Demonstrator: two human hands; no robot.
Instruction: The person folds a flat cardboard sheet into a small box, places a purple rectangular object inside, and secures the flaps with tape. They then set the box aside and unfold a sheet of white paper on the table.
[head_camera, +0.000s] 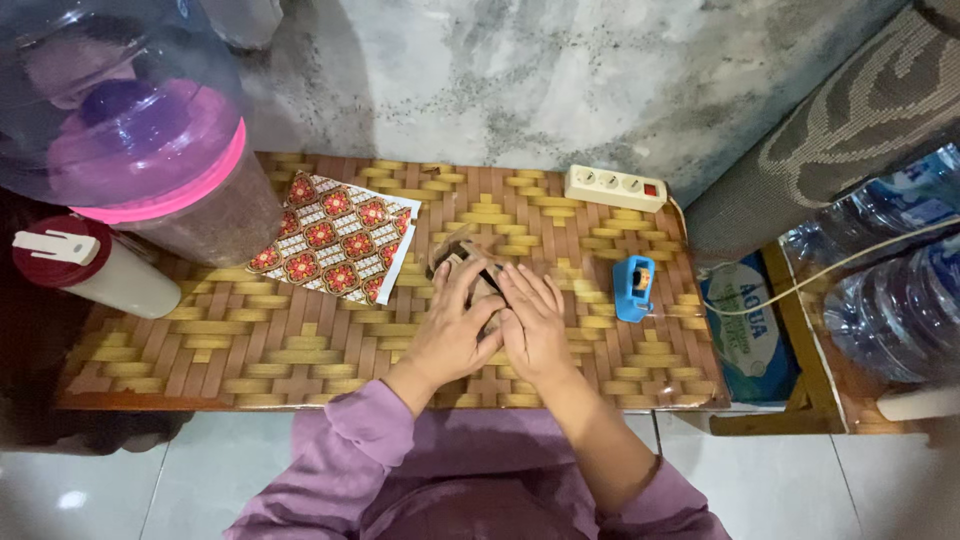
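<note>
Both hands' grip presses small brown box beside patterned paper.

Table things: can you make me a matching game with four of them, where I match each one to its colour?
Things:
1. tape dispenser
2. power strip
3. jar lid
4. small box under the left hand and right hand

Colours:
A. pink
B. brown
C. blue
D. cream with a red switch

Right pairs: 1-C, 2-D, 3-A, 4-B
</note>
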